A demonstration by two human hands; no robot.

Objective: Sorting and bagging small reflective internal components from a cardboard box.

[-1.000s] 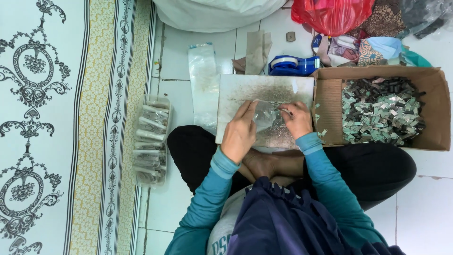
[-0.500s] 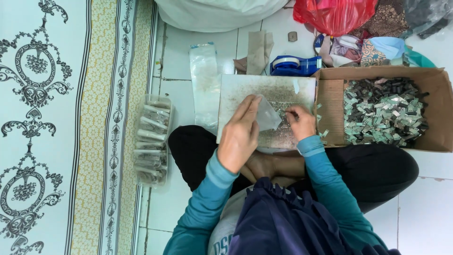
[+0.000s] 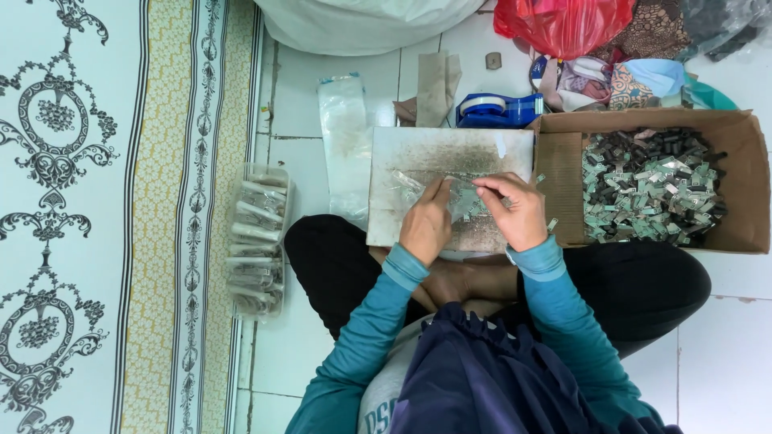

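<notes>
We see the left hand (image 3: 426, 227) and the right hand (image 3: 515, 210) both pinching a small clear plastic bag (image 3: 450, 197) over a grey board (image 3: 447, 161) on the lap; right of it a cardboard box (image 3: 563, 173) of small metal pieces (image 3: 651, 189), left a stack of filled bags (image 3: 259, 241)

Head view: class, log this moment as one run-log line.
left hand: holding clear bag | right hand: at bag's mouth | base: board | box: beside right hand
</notes>
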